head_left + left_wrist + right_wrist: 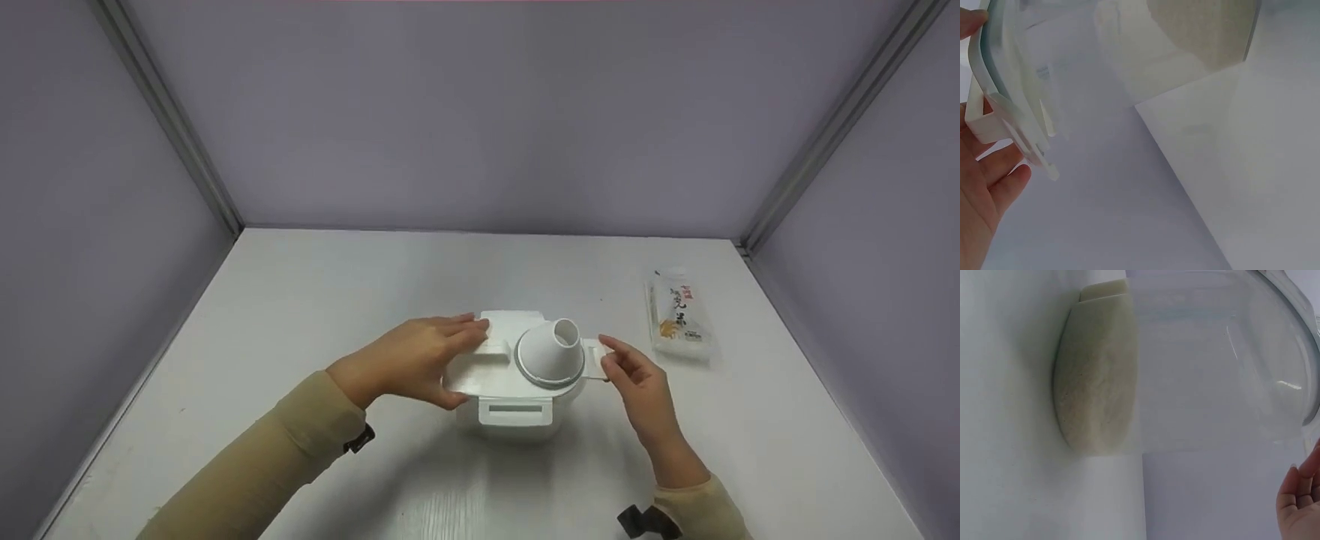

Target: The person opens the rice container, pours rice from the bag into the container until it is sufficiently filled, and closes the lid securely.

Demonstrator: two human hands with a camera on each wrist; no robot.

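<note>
We gripped the clear, white-lidded plastic container (517, 390) mid-worktop (300, 300): left hand (409, 360) clasping the lid, right hand (637, 379) pinching its side latch; matte lilac walls (480, 112).

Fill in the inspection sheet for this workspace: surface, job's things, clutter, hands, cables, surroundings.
Surface: white table.
Job's things: clear plastic container with white latch lid and white measuring cup on top; pale grain inside.
Clutter: sealed printed packet, far right.
Hands: left hand holds the lid's left edge; right hand pinches the right latch.
Cables: nothing seen.
Surroundings: lilac walls, metal corner posts.
</note>
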